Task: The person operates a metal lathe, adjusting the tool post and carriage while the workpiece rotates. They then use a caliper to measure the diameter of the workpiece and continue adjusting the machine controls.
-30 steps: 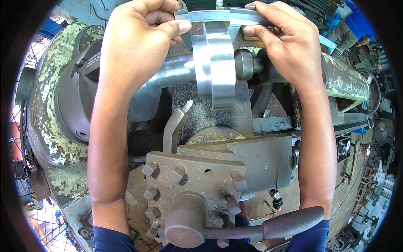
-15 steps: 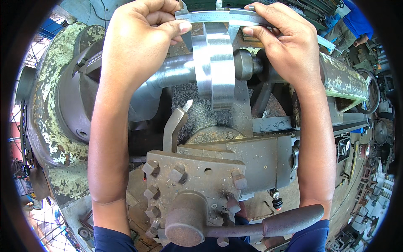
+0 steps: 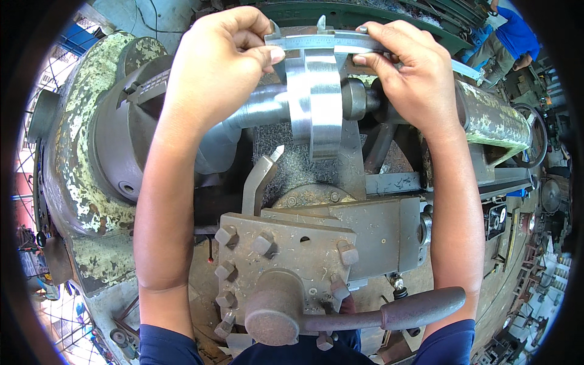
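Note:
A vernier caliper lies across the far side of a shiny metal workpiece, its jaws reaching down at both sides of the wide ring. My left hand pinches the caliper's fixed-jaw end between thumb and fingers. Around the sliding part and beam, my right hand is closed, the thumb underneath. The workpiece sits in a lathe between the chuck at the left and a tailstock centre at the right. Whether both jaws touch the ring I cannot tell.
In front of the workpiece, a cutting tool points up from the bolted tool post, whose lever extends right. Metal chips cover the bed. A handwheel stands at the right. A person in blue is at the far right.
The whole view has shifted slightly, so hands and caliper sit a little lower in the picture. Both hands keep their hold on the caliper at the ring.

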Available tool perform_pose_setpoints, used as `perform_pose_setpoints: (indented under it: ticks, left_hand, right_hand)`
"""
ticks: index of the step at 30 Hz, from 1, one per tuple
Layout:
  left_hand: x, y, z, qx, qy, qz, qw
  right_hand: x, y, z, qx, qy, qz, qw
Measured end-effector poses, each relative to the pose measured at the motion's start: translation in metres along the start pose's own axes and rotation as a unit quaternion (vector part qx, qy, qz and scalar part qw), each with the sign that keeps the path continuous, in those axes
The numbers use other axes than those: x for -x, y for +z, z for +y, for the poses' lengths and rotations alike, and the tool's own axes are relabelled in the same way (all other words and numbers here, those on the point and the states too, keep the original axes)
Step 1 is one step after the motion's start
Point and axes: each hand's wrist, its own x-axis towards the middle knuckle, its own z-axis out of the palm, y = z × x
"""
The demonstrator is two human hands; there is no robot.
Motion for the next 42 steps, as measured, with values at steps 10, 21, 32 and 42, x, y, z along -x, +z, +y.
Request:
perform_pose_setpoints:
  ticks: [10, 21, 32, 42]
  left_hand:
    - [0.001, 0.001, 0.005, -0.015, -0.034, -0.012, 0.999]
    - [0.0, 0.003, 0.0, 0.046, -0.045, -0.01, 0.998]
    - [-0.001, 0.003, 0.001, 0.032, -0.034, -0.004, 0.999]
    - [0.0, 0.005, 0.001, 0.014, -0.034, 0.005, 0.999]
  right_hand:
    - [0.009, 0.005, 0.001, 0.007, 0.002, -0.003, 1.0]
    - [0.005, 0.003, -0.007, -0.03, 0.029, -0.009, 0.999]
    - [0.007, 0.005, -0.012, -0.031, 0.066, -0.011, 0.997]
    - [0.007, 0.004, -0.01, -0.015, 0.049, -0.014, 0.999]
